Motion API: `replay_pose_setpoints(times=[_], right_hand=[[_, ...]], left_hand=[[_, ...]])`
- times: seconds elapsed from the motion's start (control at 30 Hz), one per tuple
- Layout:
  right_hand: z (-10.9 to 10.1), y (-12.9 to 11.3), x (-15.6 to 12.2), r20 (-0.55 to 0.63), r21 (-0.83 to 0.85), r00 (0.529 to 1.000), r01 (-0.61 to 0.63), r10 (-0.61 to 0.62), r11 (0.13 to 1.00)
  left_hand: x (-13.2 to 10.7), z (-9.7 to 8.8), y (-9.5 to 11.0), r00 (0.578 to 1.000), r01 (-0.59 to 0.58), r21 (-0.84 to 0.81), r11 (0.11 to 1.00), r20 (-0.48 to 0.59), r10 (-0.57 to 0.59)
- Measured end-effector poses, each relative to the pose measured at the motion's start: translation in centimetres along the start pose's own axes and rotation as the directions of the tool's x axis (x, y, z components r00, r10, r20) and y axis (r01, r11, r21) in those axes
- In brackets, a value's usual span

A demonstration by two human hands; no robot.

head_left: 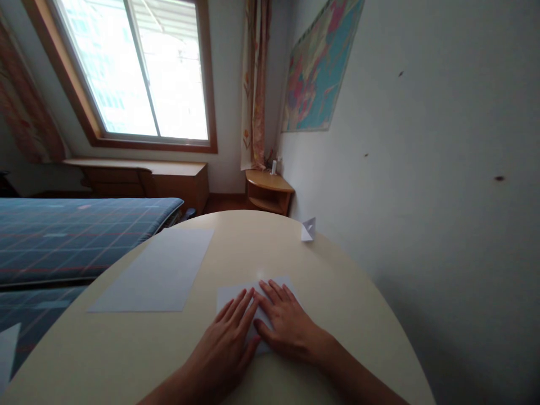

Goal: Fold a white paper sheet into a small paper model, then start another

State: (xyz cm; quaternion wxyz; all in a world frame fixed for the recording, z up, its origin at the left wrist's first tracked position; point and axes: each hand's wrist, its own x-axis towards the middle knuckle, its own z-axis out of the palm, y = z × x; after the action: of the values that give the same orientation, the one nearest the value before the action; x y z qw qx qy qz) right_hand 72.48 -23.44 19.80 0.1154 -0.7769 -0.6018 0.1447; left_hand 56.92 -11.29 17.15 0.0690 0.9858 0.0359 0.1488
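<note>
A small white sheet of paper (pixel 228 293) lies flat on the pale round table (pixel 333 315), largely covered by both hands. My left hand (pixel 230 332) rests on its left part with the fingers stretched out and pointing away from me. Over the right part, my right hand (pixel 284 318) is laid flat, fingers extended, its thumb pointing toward the left hand. The fingertips of the two hands come close together near the paper's middle. Whether the sheet has creases beneath the hands cannot be seen.
A larger white sheet (pixel 162 275) lies at the left of the table. Near the far right edge stands a small folded paper shape (pixel 309 230). A plaid mattress (pixel 76 236) is beyond the left edge, and a wall (pixel 442 225) runs along the right.
</note>
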Motion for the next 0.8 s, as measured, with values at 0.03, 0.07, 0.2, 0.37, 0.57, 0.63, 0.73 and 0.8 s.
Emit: replay_pose_setpoints(times=[0.03, 0.07, 0.2, 0.37, 0.57, 0.63, 0.73, 0.8], right_hand=[[0.2, 0.0, 0.1, -0.002, -0.004, 1.0, -0.009, 0.009, 1.0], [0.4, 0.1, 0.1, -0.003, -0.008, 1.0, -0.016, 0.016, 1.0], [0.9, 0.3, 0.4, -0.01, -0.032, 1.0, -0.026, 0.026, 0.999], [0.9, -0.1, 0.4, -0.016, -0.063, 0.999, -0.04, 0.039, 0.997], [0.5, -0.5, 0.4, 0.014, -0.082, 0.999, -0.039, 0.04, 0.996], [0.5, -0.4, 0.4, 0.004, -0.085, 0.999, -0.045, 0.046, 0.995], [0.9, -0.1, 0.8, -0.033, -0.086, 0.998, -0.054, 0.051, 0.995], [1.1, 0.2, 1.4, -0.059, -0.086, 0.997, -0.059, 0.054, 0.995]], left_hand=[[-0.1, 0.5, 0.1, 1.0, 0.001, 0.009, 1.0, 0.022, -0.001], [-0.2, 0.9, 0.2, 0.999, 0.007, 0.013, 1.0, 0.048, -0.008], [-0.5, 1.4, 0.2, 0.986, 0.059, 0.015, 0.998, 0.155, -0.06], [-0.4, 0.8, 0.6, 0.967, 0.123, 0.018, 0.992, 0.224, -0.124], [-0.4, 1.3, 0.9, 0.96, 0.181, 0.05, 0.982, 0.21, -0.187], [-0.2, 1.4, 0.7, 0.96, 0.188, 0.061, 0.98, 0.201, -0.197], [0.3, 1.2, 0.1, 0.959, 0.177, 0.07, 0.982, 0.212, -0.188], [0.8, 0.9, -0.7, 0.957, 0.167, 0.067, 0.984, 0.229, -0.178]])
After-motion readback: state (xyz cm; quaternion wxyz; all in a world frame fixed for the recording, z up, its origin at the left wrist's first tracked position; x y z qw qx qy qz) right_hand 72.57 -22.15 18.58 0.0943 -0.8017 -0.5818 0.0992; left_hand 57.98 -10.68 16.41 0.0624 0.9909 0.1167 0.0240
